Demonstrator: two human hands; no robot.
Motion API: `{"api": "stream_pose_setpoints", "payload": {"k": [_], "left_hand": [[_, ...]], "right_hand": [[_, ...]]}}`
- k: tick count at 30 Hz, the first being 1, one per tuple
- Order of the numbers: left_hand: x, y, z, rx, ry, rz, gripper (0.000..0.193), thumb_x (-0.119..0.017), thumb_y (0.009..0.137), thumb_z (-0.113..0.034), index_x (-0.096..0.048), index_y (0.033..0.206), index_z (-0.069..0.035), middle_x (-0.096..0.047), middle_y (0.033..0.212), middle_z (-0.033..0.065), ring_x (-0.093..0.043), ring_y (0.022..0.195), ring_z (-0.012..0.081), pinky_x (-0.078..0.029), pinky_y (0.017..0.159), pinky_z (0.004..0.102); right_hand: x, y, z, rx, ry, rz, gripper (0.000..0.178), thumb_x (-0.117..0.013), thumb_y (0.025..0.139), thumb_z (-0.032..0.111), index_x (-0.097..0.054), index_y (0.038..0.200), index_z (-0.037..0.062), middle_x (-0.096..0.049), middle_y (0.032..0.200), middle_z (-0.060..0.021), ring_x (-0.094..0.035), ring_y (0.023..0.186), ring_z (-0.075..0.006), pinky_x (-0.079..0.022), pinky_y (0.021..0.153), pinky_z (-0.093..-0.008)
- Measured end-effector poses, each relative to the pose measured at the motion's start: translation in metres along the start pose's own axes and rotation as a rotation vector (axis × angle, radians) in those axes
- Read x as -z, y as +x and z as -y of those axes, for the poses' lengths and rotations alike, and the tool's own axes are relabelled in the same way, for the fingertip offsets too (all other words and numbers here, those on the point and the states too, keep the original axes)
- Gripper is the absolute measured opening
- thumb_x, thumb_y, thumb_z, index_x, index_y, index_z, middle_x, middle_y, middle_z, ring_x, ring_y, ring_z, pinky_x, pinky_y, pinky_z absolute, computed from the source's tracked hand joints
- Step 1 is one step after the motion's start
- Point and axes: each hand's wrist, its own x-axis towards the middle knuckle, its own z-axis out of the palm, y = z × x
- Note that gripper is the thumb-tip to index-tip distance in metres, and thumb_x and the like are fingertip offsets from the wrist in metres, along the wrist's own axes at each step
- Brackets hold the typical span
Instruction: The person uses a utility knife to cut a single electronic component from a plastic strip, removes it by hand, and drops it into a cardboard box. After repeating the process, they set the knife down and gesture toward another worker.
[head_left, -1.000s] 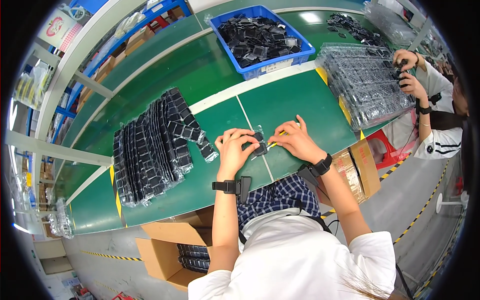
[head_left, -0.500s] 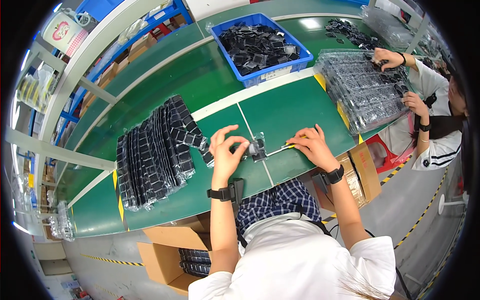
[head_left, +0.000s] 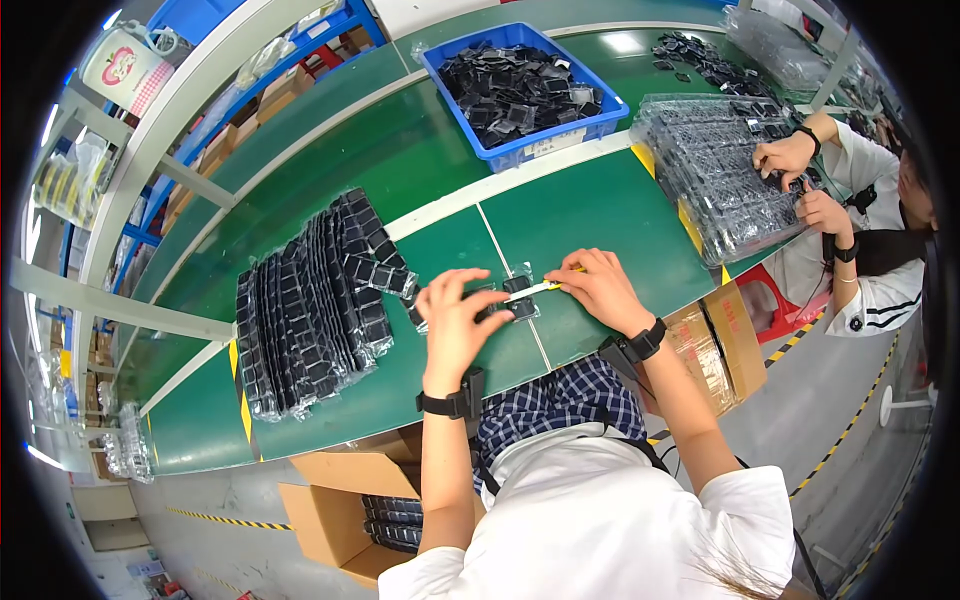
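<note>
"Under the bench (head_left: 600,210), what's boxed?"
"Black packs (head_left: 392,522), inside an open carton (head_left: 318,515)."
"On top?"
"A black strip (head_left: 521,308) between the right grip (head_left: 600,287), clasping a yellow-handled tool (head_left: 537,291), and left grip (head_left: 457,318), whose hold I can't tell. Beyond, a blue bin (head_left: 505,158) of black squares (head_left: 520,90)."

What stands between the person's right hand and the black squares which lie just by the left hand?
Only the tool that the right hand holds: its pale end reaches over the black squares. Whether it touches them, I cannot tell. Nothing else visible is in between.
</note>
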Motion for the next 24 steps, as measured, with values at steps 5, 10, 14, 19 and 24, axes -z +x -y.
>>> {"api": "stream_pose_setpoints", "payload": {"k": [5,10,14,19,24], "left_hand": [[-0.014,0.003,-0.009,-0.043,0.080,0.147,0.038,-0.093,0.061,-0.026,-0.085,0.098,-0.025,-0.060,0.140,-0.0038,-0.044,0.137,0.0276,-0.025,0.114,0.0533],[-0.016,0.008,-0.004,-0.090,0.053,0.169,0.027,-0.090,0.067,-0.025,-0.085,0.094,-0.022,-0.062,0.138,-0.0065,-0.044,0.138,0.0273,-0.023,0.114,0.0549],[-0.022,0.012,0.003,-0.080,-0.052,0.106,0.015,-0.084,0.078,-0.026,-0.085,0.091,-0.020,-0.066,0.132,-0.0077,-0.046,0.135,0.0252,-0.023,0.113,0.0532],[-0.035,0.016,0.016,0.037,-0.055,0.121,0.013,-0.084,0.080,-0.028,-0.084,0.089,-0.019,-0.070,0.123,-0.0092,-0.052,0.127,0.0213,-0.026,0.109,0.0479],[-0.042,0.015,0.023,0.060,-0.100,0.093,0.014,-0.086,0.078,-0.030,-0.083,0.088,-0.020,-0.072,0.118,-0.0108,-0.054,0.123,0.0199,-0.027,0.106,0.0451]], "right_hand": [[-0.006,0.001,-0.001,0.021,-0.027,-0.024,0.029,-0.072,0.089,0.012,-0.077,0.116,0.0215,-0.062,0.107,0.0007,-0.058,0.105,-0.0215,-0.041,0.095,-0.0373],[-0.005,0.000,0.000,0.009,-0.023,-0.012,0.028,-0.073,0.089,0.011,-0.077,0.115,0.0213,-0.062,0.107,0.0008,-0.058,0.106,-0.0214,-0.041,0.096,-0.0374],[-0.004,-0.005,-0.001,0.025,-0.003,0.004,0.027,-0.073,0.089,0.011,-0.078,0.114,0.0214,-0.062,0.107,0.0011,-0.057,0.106,-0.0216,-0.041,0.097,-0.0375],[0.001,-0.010,0.003,0.031,0.046,0.046,0.026,-0.074,0.090,0.013,-0.079,0.114,0.0225,-0.061,0.107,0.0013,-0.055,0.109,-0.0217,-0.040,0.098,-0.0378],[0.001,-0.010,0.002,0.023,0.067,0.065,0.025,-0.075,0.089,0.014,-0.079,0.113,0.0224,-0.063,0.109,0.0012,-0.055,0.111,-0.0220,-0.041,0.101,-0.0389]]}}
